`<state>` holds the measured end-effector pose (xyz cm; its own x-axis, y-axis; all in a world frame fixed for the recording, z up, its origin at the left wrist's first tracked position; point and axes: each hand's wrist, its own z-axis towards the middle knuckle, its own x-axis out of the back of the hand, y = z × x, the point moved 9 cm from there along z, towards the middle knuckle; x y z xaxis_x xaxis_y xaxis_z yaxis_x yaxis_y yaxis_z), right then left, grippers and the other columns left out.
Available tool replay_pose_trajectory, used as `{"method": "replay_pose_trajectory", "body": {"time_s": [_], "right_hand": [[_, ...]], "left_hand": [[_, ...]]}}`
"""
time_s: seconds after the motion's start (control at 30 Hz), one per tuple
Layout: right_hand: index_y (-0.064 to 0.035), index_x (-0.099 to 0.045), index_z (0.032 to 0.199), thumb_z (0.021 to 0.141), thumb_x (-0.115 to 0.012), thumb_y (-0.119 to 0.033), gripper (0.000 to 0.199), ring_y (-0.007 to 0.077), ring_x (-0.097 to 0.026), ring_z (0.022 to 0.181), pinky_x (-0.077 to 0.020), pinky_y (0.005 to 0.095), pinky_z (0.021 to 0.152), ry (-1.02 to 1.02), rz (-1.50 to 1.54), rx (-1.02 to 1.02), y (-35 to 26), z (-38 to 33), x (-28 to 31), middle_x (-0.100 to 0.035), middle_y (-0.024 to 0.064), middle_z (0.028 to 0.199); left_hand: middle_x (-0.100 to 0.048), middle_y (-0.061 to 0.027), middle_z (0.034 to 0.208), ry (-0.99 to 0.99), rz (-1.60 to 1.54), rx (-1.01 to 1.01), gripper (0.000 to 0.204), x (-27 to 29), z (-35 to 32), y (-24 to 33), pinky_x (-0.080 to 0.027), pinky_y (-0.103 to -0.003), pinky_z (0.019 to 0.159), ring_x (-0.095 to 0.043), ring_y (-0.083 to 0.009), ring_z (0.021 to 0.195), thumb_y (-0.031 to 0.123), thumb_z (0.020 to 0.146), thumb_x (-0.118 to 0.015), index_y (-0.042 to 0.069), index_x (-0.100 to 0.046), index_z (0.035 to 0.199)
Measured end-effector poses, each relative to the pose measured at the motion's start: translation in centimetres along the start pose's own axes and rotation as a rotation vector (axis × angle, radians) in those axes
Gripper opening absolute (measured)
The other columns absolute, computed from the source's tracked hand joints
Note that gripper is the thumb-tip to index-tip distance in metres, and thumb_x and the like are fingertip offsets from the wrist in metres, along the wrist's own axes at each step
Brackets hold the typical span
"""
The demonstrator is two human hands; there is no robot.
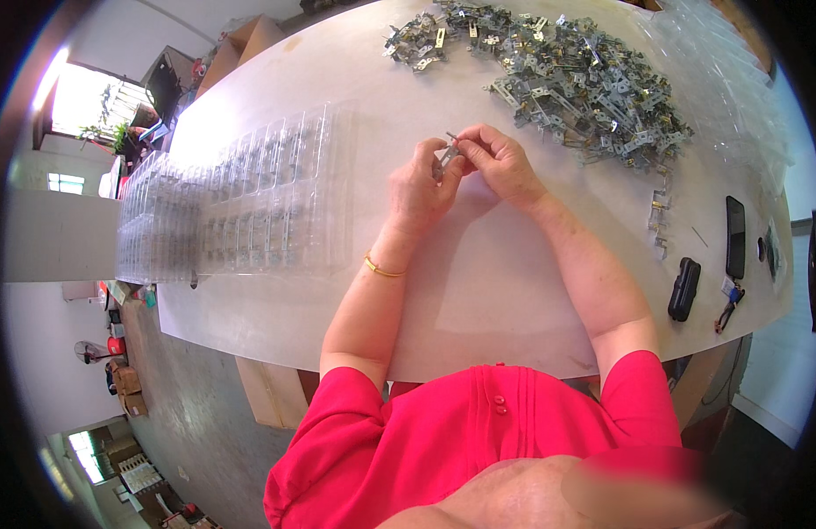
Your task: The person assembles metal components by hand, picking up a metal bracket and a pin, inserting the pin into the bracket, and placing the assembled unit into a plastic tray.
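Note:
Over the middle of the table, my left hand [415,189] grips a small grey metal bracket [448,157] between thumb and fingers. My right hand [507,169] meets it there, thumb and fingertips pinched together at the bracket's upper end, where a thin pin-like piece sticks up. What exactly the right fingertips hold is too small to make out. A large heap of similar metal brackets [593,93] lies beyond my hands to the right. Several more brackets [660,212] trail from the heap toward me.
Clear plastic trays [339,212] with metal parts in their slots stand on the left of the white table [487,309]. More clear plastic [721,97] lies far right. Nearer on the right are a black phone [735,238], a black case [684,289], keys [731,307] and a thin rod [700,237].

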<state>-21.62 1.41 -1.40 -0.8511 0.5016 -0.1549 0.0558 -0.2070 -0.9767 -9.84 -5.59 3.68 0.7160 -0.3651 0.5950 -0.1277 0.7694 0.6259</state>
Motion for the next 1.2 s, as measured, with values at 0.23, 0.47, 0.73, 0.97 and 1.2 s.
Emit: {"method": "replay_pose_trajectory", "body": {"time_s": [0.23,0.47,0.73,0.97,1.2], "right_hand": [[-0.0019,-0.064,0.104,0.1,-0.058,-0.012,0.013,0.0121,-0.067,0.079,-0.0598,0.0272,0.073,0.096,0.075,-0.011,-0.4,0.1,1.0,-0.068,0.0061,0.09],[-0.0019,-0.064,0.105,0.1,-0.059,-0.012,0.012,0.0131,-0.068,0.08,-0.0605,0.0293,0.075,0.19,0.125,0.033,-0.5,0.2,1.8,-0.068,0.0062,0.09],[-0.0023,-0.062,0.109,0.1,-0.058,-0.008,0.012,0.0132,-0.068,0.085,-0.0608,0.03,0.08,0.351,0.168,0.214,-1.7,-0.2,3.1,-0.067,0.0059,0.096],[-0.0037,-0.063,0.106,0.098,-0.06,-0.006,0.009,0.0139,-0.068,0.084,-0.0585,0.0293,0.077,0.33,-0.179,0.455,-4.9,-1.5,1.7,-0.069,0.008,0.096],[-0.006,-0.065,0.102,0.088,-0.068,-0.002,0.015,0.0287,-0.066,0.101,-0.0563,0.0352,0.084,-0.078,-0.464,0.695,-7.5,-3.8,-4.5,-0.065,0.0107,0.116]], "left_hand": [[-0.063,-0.0035,0.087,-0.138,-0.448,0.211,0.03,-0.8,-0.1,-1.9,-0.047,-0.024,0.061,-0.056,-0.0084,0.071,0.016,0.098,-0.054,0.002,-0.057,0.125],[-0.059,-0.0052,0.099,0.081,-0.432,0.21,0.03,0.0,0.0,-4.0,-0.048,-0.024,0.067,-0.055,-0.0086,0.082,0.017,0.1,-0.052,-0.002,-0.054,0.124],[-0.06,-0.0046,0.084,0.106,-0.468,0.449,0.026,0.6,-0.2,-5.3,-0.046,-0.022,0.051,-0.055,-0.0071,0.062,0.024,0.101,-0.054,-0.001,-0.058,0.109],[-0.066,-0.0101,0.081,-0.212,-0.815,0.715,0.04,-2.7,-1.2,-4.6,-0.051,-0.025,0.05,-0.062,-0.0139,0.058,0.037,0.104,-0.048,-0.001,-0.061,0.104],[-0.068,-0.0164,0.101,-0.064,-1.175,0.767,0.033,-2.2,-0.7,-5.9,-0.058,-0.032,0.069,-0.068,-0.0205,0.081,0.025,0.105,-0.044,-0.004,-0.057,0.113]]}}
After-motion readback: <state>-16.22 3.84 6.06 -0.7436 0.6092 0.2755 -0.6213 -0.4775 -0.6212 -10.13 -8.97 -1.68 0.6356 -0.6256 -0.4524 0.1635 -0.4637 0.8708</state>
